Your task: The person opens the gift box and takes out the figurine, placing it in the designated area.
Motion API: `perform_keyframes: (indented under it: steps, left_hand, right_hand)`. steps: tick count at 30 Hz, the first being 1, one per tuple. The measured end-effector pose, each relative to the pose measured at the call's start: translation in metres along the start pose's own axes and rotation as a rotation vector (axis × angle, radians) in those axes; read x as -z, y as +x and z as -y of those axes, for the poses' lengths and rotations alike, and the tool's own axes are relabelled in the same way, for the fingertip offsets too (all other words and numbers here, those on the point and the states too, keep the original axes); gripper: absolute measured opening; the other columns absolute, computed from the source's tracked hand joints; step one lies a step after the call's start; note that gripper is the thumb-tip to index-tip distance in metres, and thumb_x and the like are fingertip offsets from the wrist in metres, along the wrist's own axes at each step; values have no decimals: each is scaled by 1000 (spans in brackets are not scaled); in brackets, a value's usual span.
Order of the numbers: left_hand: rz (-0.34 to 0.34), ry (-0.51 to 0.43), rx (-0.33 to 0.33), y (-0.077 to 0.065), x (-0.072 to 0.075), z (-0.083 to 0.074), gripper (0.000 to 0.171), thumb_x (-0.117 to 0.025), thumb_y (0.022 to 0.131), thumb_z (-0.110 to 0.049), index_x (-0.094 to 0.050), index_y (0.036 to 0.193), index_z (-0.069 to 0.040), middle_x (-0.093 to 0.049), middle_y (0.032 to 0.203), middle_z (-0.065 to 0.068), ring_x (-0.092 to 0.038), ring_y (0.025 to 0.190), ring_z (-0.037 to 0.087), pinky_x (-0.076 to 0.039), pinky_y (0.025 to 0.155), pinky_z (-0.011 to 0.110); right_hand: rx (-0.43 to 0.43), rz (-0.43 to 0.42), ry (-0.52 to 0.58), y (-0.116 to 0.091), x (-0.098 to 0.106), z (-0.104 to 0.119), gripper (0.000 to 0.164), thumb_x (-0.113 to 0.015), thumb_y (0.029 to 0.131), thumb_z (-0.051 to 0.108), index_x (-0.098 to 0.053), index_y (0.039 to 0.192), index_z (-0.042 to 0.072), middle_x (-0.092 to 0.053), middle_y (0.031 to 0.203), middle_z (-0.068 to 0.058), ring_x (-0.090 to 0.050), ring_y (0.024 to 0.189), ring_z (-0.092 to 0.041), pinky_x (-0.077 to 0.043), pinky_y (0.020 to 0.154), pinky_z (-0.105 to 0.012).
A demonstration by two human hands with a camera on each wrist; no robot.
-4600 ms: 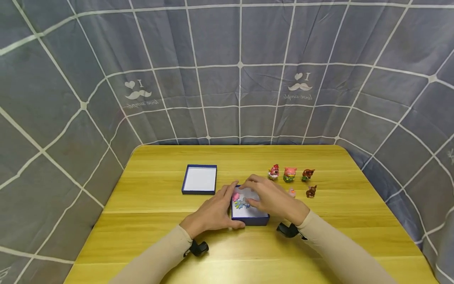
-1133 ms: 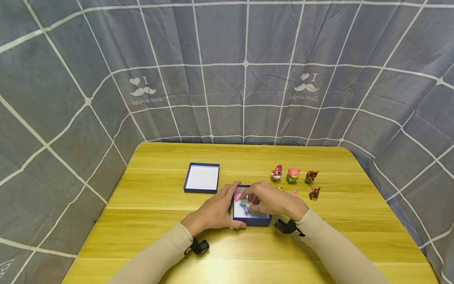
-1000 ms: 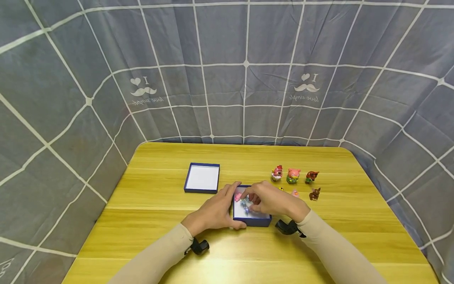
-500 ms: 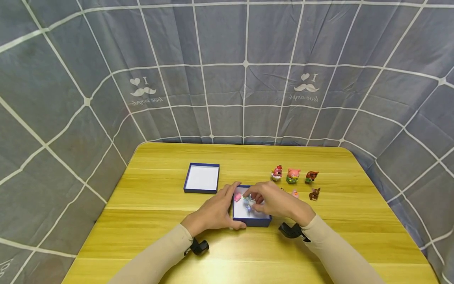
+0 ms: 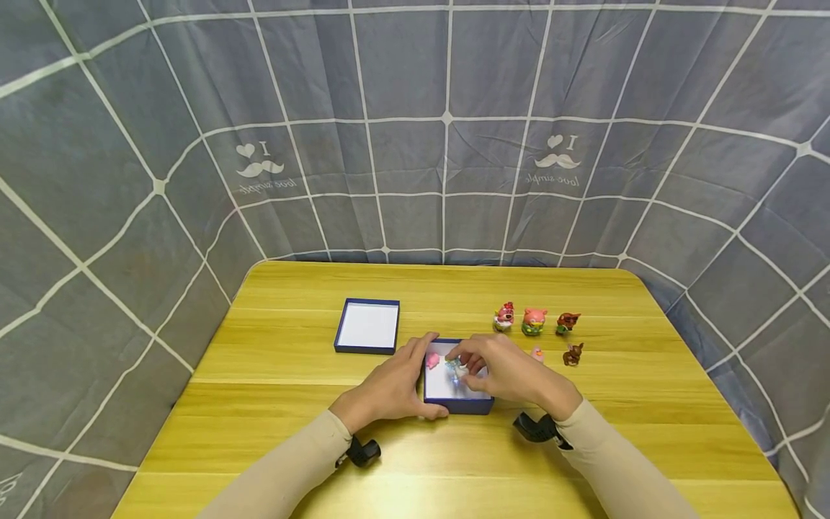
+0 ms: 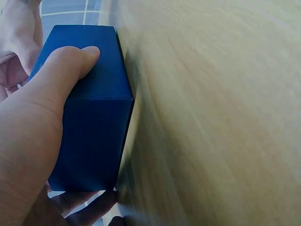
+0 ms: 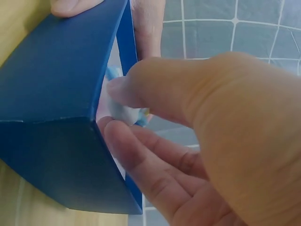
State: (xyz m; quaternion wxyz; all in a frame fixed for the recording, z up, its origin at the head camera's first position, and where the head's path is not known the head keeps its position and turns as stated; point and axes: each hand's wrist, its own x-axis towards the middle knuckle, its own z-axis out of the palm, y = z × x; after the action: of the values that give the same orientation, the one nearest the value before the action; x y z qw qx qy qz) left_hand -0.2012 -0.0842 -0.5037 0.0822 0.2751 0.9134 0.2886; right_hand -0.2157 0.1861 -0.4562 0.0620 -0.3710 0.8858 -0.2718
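Observation:
My left hand (image 5: pixel 389 382) grips the left side of an open dark blue box (image 5: pixel 459 406), with the thumb on its front wall and the fingers at the back, as the left wrist view also shows the box (image 6: pixel 91 141). Inside, my right hand (image 5: pixel 509 367) pinches a small pale blue and white figurine (image 5: pixel 455 373) between thumb and fingers. In the right wrist view, fingers partly hide that figurine (image 7: pixel 126 112), so its exact shape is unclear. A small pink figurine (image 5: pixel 432 360) lies in the box's far left corner.
A shallow blue lid (image 5: pixel 368 326) with a white inside lies behind the left hand. Several toy figurines stand at the right: a red-and-white one (image 5: pixel 503 317), a pink pig-like one (image 5: pixel 534 321), a reddish-brown one (image 5: pixel 567 323), a brown one (image 5: pixel 573 354) and a pale pink one (image 5: pixel 537 354).
The pale blue figurine has shifted right, away from the pink one, in the right hand's fingers. The right hand moved slightly right and hides a yellow toy seen earlier. The left hand stays put.

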Motion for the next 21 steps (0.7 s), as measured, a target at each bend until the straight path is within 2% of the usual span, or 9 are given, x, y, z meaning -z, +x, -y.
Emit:
perform_keyframes:
  steps: [7, 16, 21]
  left_hand:
    - [1, -18, 8, -2, -1, -1, 137, -102, 84, -62, -24, 185, -12, -56, 171, 15, -63, 146, 32, -61, 119, 57]
    - [5, -14, 9, -2, -2, -1, 137, -101, 85, -63, -24, 185, -11, -57, 169, 15, -64, 144, 31, -60, 121, 56]
    - [4, -17, 5, -3, -1, -1, 137, -101, 85, -62, -24, 185, -11, -56, 170, 16, -64, 144, 31, -60, 120, 56]
  right_hand:
    - [10, -41, 22, -6, 0, 3, 36, -89, 102, 7, -82, 137, 9, -85, 116, -1, -78, 97, -5, -71, 87, -35]
    - [9, -85, -3, -15, 2, 4, 34, -89, 103, 13, -81, 136, 11, -84, 125, -4, -79, 96, -5, -71, 85, -35]
    - [-7, -103, -4, -21, 4, 3, 34, -88, 104, 14, -79, 136, 11, -83, 128, -5, -79, 97, -6, -72, 87, -41]
